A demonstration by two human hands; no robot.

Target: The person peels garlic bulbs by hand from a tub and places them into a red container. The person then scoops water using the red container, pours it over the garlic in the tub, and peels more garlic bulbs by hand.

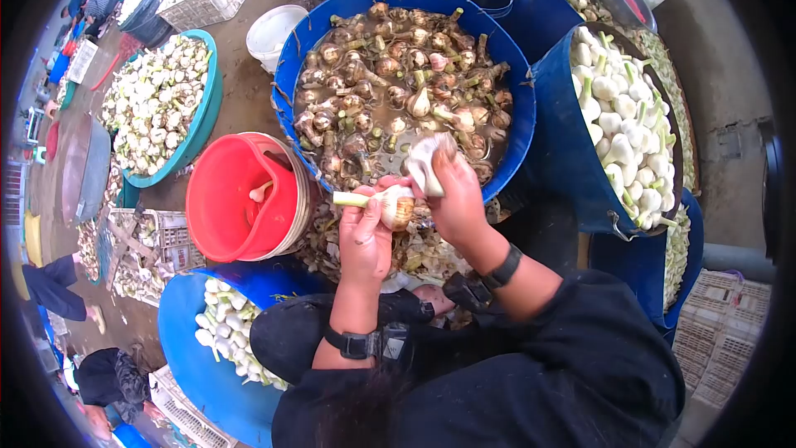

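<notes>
My left hand (363,236) is closed around a garlic bulb (396,208), whose pale green stem points left. The bulb's skin is partly brown, partly white. Right beside it, my right hand (458,199) grips a bunched white cloth (424,166) close to the bulb; I cannot tell whether they touch. Both hands are above the near edge of a large blue tub (283,91), where many muddy garlic bulbs (419,102) lie in brown water. Below the hands, loose garlic peelings (419,257) cover the ground.
Left of my hands stands a red-lined bucket (217,191) with a garlic bulb inside. White garlic fills a tilted blue barrel (568,149) on the right, a blue basin (186,323) by my knee and a teal basin (214,75). Other people sit at the left and top.
</notes>
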